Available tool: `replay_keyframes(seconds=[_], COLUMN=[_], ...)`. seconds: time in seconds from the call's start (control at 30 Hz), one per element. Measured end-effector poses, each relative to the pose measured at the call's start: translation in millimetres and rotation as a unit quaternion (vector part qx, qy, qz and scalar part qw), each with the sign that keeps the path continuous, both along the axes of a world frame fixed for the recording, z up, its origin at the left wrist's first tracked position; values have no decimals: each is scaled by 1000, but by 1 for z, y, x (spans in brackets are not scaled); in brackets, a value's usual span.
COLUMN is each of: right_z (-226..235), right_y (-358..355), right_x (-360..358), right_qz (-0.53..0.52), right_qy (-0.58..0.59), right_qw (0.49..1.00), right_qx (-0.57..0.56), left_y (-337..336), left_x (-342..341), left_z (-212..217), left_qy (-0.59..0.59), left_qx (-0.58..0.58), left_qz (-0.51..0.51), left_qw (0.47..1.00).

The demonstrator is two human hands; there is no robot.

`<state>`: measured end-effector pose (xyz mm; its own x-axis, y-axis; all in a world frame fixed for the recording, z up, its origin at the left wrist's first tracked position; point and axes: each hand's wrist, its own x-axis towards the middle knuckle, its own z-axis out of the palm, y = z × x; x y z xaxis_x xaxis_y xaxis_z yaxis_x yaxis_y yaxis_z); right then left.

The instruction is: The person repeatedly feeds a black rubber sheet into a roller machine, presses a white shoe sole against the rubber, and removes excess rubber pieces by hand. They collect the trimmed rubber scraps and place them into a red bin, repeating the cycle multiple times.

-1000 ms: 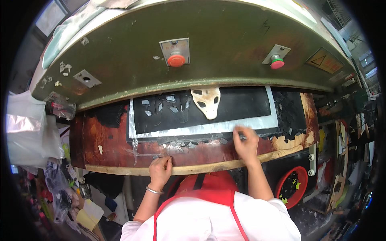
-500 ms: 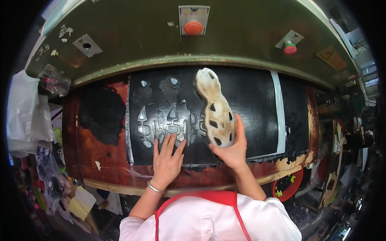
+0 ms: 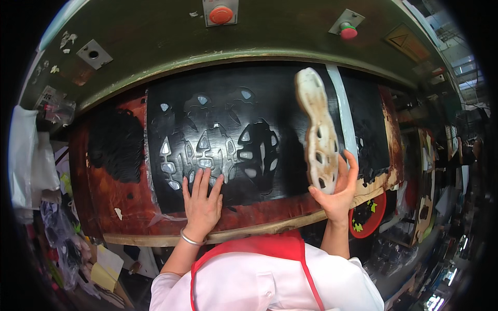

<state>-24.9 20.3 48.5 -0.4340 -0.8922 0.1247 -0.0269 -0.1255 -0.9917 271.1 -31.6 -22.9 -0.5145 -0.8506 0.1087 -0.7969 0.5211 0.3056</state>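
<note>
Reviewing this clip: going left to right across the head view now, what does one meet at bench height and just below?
White bag → black pile → left hand → white sole-shaped piece, gripped by the right hand → red bucket.

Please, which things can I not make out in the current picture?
In the head view:
- White sole-shaped piece: underside, hidden by its own top.
- Black sheet: patch under the left grip, covered by it.
- Plate behind the red button: top, cut off by the upper edge.
</note>
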Motion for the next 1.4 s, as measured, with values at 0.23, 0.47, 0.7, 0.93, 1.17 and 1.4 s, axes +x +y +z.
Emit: replay_keyframes(seconds=[0.23,0.47,0.7,0.93,1.17,1.4], right_z=[-47,-67,-52,11,-11,-41], right_y=[-48,-127,-211,-304,-310,-230], right_x=[-3,-23,-52,-117,-113,-81], right_qz=[-38,-24,-98,-290,-302,-174], right_qy=[302,380,437,483,443,237], right_qw=[945,922,894,824,840,955], right_qx=[117,72,5,-51,-78,25], left_y=[-24,-88,-142,-130,-183,-173], left_x=[-7,-24,-27,-39,-49,-50], left_z=[6,2,0,-15,-28,-19], left_qy=[-10,-7,118,151,163,167], left_qx=[-8,-20,-87,-73,-73,-44], left_qz=[4,15,32,8,62,88], left_qw=[1000,1000,989,986,982,981])
